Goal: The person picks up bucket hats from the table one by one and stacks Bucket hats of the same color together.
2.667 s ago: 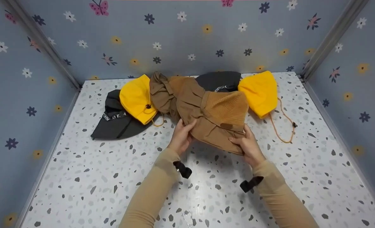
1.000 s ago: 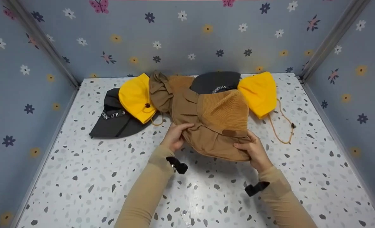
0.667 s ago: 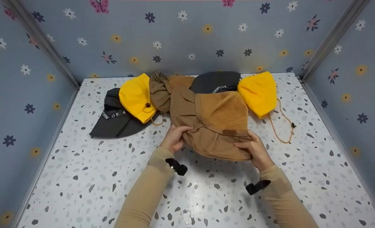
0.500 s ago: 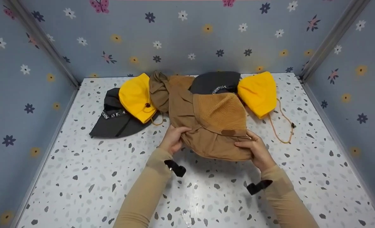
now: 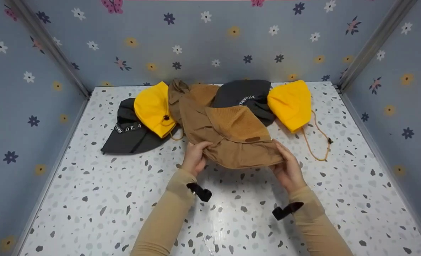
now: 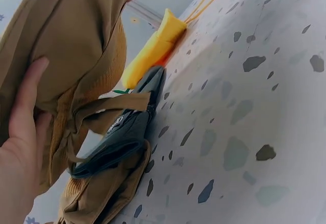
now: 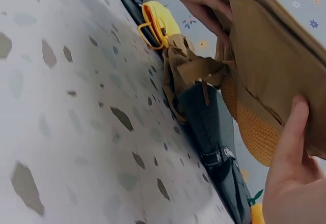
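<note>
A brown sun hat [image 5: 240, 124] with a ribbed tan crown and a wide cloth brim is held above the table in both hands. My left hand [image 5: 195, 156] grips the near left part of the brim, thumb on top. At the brim's right end my right hand [image 5: 288, 170] holds the edge. Fingers [image 6: 23, 112] lie against the brim's underside in the left wrist view, where a cloth strap [image 6: 117, 103] hangs down. The right wrist view shows the right fingers [image 7: 293, 142] against the underside too. Behind it, partly covered, lies another brown hat [image 5: 177, 94].
A black hat [image 5: 244, 92] with white lettering lies at the back, beside a yellow hat [image 5: 290, 105] with a looped cord [image 5: 325, 151]. On the left, another yellow hat [image 5: 151, 108] overlaps a second black hat [image 5: 135, 140]. Patterned walls [image 5: 210, 39] enclose the speckled table [image 5: 125, 206].
The held hat first came nearer, then shifted left and its near brim edge tilted up, uncovering more of the back black hat. My right hand has turned, its thumb no longer showing atop the brim.
</note>
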The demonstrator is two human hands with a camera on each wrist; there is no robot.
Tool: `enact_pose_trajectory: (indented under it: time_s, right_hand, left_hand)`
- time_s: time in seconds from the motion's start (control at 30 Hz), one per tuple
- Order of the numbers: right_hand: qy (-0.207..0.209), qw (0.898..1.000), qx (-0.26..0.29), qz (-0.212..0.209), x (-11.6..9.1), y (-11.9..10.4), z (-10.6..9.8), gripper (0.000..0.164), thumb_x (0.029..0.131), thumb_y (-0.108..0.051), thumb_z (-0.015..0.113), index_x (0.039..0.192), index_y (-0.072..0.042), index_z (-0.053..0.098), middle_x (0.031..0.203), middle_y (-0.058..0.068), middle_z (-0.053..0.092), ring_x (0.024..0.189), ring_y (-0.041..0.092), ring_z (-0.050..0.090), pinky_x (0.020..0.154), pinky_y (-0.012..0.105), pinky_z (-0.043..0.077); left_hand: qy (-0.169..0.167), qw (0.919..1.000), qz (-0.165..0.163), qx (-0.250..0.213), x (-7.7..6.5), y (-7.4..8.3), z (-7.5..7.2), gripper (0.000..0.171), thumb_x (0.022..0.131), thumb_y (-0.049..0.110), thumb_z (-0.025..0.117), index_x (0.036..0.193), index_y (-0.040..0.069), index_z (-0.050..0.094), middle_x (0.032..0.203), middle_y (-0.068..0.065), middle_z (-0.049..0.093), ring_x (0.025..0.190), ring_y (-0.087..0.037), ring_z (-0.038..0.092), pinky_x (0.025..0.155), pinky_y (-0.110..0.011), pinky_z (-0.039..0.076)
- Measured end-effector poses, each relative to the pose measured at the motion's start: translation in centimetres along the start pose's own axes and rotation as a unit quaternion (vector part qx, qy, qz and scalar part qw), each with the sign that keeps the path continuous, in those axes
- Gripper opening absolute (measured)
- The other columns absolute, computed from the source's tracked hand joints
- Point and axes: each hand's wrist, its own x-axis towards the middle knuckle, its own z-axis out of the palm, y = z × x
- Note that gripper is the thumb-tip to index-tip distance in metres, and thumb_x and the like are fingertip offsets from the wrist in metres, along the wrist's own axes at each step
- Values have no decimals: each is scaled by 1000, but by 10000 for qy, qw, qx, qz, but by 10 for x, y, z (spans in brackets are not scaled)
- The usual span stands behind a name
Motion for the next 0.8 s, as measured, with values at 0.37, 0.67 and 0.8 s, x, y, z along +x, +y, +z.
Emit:
enact_pose_trajectory:
  time_s: [0.37, 0.67, 0.8]
  right_hand:
    - [371, 9890, 1383, -367, 3, 18, 13, 17, 102, -25, 56, 114, -14, 60, 111, -1, 65, 104, 12, 60, 94, 26, 48]
    - [549, 9840, 1578, -628, 6, 32, 30, 24, 103, -7, 47, 127, -12, 47, 125, 4, 53, 107, 14, 59, 91, 28, 52]
    - [448, 9851, 1492, -731, 6, 34, 35, 60, 101, 2, 45, 151, -25, 27, 139, 4, 41, 120, 16, 50, 93, 29, 51]
  left_hand:
    - [326, 9978, 407, -417, -6, -14, 12, 63, 86, -17, 52, 141, 6, 32, 135, -12, 45, 123, -27, 49, 105, -39, 45]
    - [385, 9963, 397, -653, -8, -17, 9, 69, 87, -18, 52, 146, 8, 29, 141, -12, 42, 130, -27, 45, 112, -41, 39]
    - [403, 9966, 442, -573, -8, -19, 7, 68, 86, -19, 52, 145, 7, 30, 140, -13, 42, 128, -28, 44, 111, -41, 40]
